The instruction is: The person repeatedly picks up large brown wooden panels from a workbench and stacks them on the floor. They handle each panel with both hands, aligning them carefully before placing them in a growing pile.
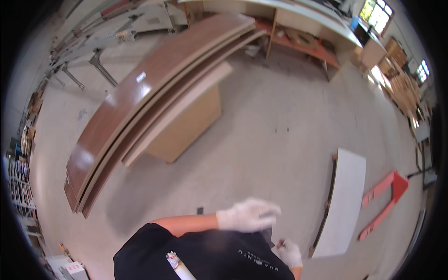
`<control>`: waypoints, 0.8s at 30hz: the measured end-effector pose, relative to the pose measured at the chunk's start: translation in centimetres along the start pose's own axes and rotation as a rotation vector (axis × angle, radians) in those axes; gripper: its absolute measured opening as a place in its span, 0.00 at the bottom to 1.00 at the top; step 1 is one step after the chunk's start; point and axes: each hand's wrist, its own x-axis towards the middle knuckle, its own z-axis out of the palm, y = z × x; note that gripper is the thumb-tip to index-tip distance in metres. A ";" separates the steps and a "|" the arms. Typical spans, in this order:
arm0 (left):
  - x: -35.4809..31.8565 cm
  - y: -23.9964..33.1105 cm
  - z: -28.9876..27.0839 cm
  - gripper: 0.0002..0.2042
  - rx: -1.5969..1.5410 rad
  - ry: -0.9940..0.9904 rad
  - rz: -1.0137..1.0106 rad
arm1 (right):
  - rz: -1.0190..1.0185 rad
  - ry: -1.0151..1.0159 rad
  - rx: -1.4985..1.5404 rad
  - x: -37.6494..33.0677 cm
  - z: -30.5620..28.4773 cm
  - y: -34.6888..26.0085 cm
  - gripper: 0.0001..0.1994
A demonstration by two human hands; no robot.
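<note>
My left hand (247, 215), in a white glove, reaches across the front of my black shirt (210, 252). Its fingers point right, with a gap between them and nothing visible inside. Lower and to the right, my right hand (290, 254), also in a white glove, is closed by the shirt's edge. A small dark red thing (280, 243) shows at its fingertips, too small to name. Between the hands is a dark grey flap or edge (268, 234) that I cannot make out. A lit cigarette (179, 267) juts up from the lower edge of the view.
Long brown panels (140, 86) lie stacked on a cardboard-coloured block (189, 126) ahead left. To the right are a white panel (343, 200) on a low support and a red pallet jack (398, 186). A workbench (303, 46) with a shelf stands at the back.
</note>
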 end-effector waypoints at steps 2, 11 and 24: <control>9.4 -0.9 -2.2 0.17 0.104 -0.375 0.027 | 0.263 -0.249 0.228 7.8 -4.5 3.4 0.17; 37.9 -8.2 -18.8 0.18 0.491 0.251 -0.700 | -0.210 0.134 0.036 49.7 -37.1 -7.4 0.17; 71.0 -23.4 -42.7 0.16 0.425 0.519 -0.658 | -0.472 0.024 0.612 104.0 -79.7 -41.2 0.17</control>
